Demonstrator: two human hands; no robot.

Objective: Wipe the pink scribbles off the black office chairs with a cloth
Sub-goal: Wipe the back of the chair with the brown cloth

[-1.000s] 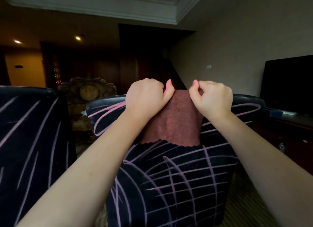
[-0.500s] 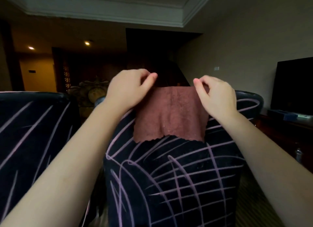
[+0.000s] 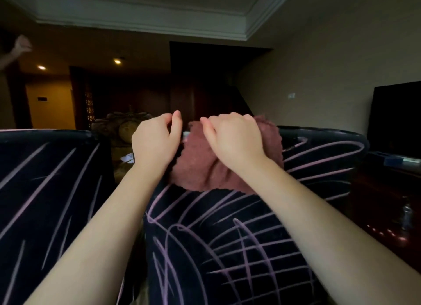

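Bunching the reddish-brown fuzzy cloth [image 3: 196, 170] at centre frame, the right hand [image 3: 232, 143] curls its fingers into the fabric, probably gathering a pad for rubbing. The cloth drapes over the top edge of the black office chair back scrawled with pink lines [image 3: 227, 247]. The left hand [image 3: 156, 145] sits curled at the cloth's left edge; whether it pinches fabric is hidden. Scribbles spread below and rightward, giving open room for strokes. A second scribbled black chair [image 3: 45, 190] crowds the left.
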